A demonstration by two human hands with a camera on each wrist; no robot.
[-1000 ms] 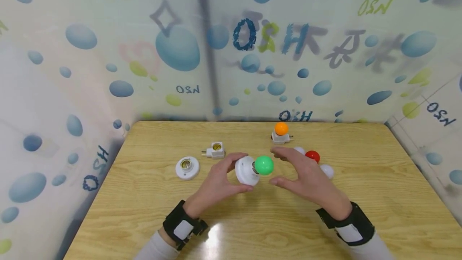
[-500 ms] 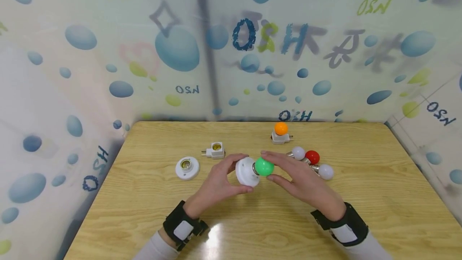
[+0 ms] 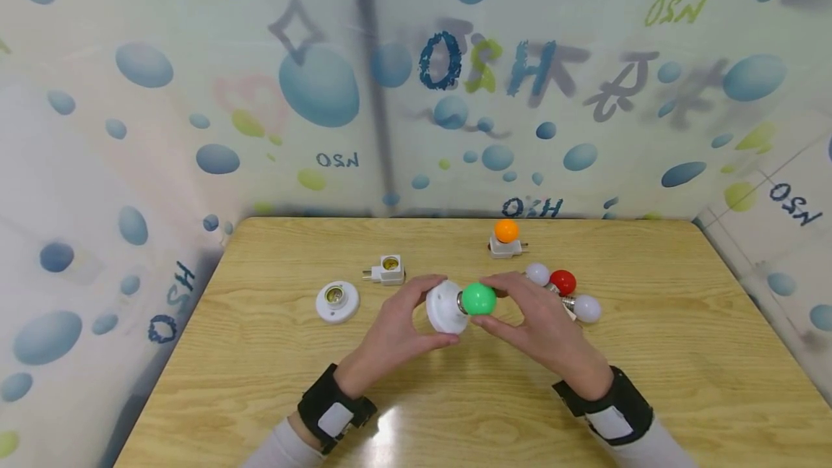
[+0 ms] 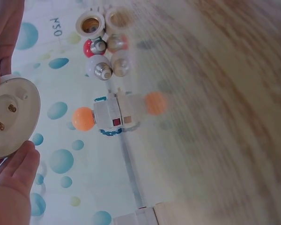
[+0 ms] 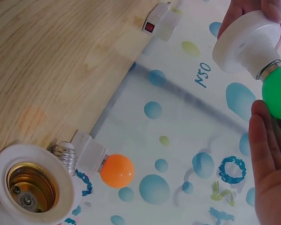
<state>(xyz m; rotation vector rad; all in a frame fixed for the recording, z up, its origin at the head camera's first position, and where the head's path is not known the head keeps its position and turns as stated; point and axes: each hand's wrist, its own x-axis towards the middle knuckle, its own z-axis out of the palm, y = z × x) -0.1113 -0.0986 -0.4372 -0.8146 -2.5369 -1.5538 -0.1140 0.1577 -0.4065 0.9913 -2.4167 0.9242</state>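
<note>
— What is held closest?
— A white round lampholder (image 3: 446, 307) is gripped by the left hand (image 3: 386, 327), above the wooden table (image 3: 455, 417). The green bulb (image 3: 479, 300) at its mouth is pinched by the right hand (image 3: 546, 323).
— Is more shown elsewhere?
— Its copper-coloured contacts (image 4: 12, 108), hidden from the head view, are exposed in the left wrist view.
— And farther off?
— A red bulb (image 3: 562, 282) is flanked by two white bulbs (image 3: 588, 309); beyond, an orange bulb (image 3: 507, 231) is seated in a plug-in socket (image 3: 504, 248), its red switch (image 4: 116, 122) seen plainly only by the left wrist.
</note>
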